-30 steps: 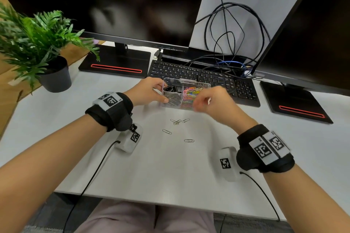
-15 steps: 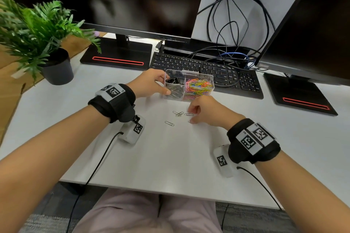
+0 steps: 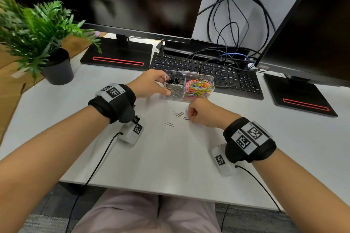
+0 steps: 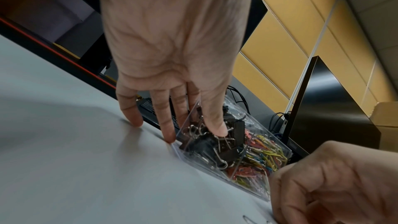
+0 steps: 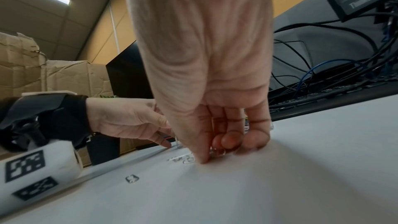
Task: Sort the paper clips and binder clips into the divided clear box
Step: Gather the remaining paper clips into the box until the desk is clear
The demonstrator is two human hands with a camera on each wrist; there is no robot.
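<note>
The divided clear box [image 3: 211, 79] stands in front of the keyboard. It holds black binder clips [image 3: 175, 80] at back left, silver paper clips [image 3: 175, 91] at front left and coloured paper clips [image 3: 198, 88] on the right. My left hand [image 3: 163, 85] grips the box's left end, thumb on the near wall and fingers behind [image 4: 193, 130]. My right hand [image 3: 190, 116] rests curled on the table just before the box and pinches a silver paper clip [image 3: 186, 118] [image 5: 217, 152]. Two crossed clips [image 3: 178, 114] and a single clip [image 3: 169, 124] lie loose to its left.
A black keyboard [image 3: 227, 75] lies right behind the box, with tangled cables [image 3: 233, 43] and two monitors on red-striped bases [image 3: 117, 58] beyond. A potted plant [image 3: 56, 66] stands at the far left. The table's front edge [image 3: 170, 193] runs near my lap.
My right hand has come down from above the box to the table and its fingers have closed on a loose silver clip. The left hand has kept its hold on the box.
</note>
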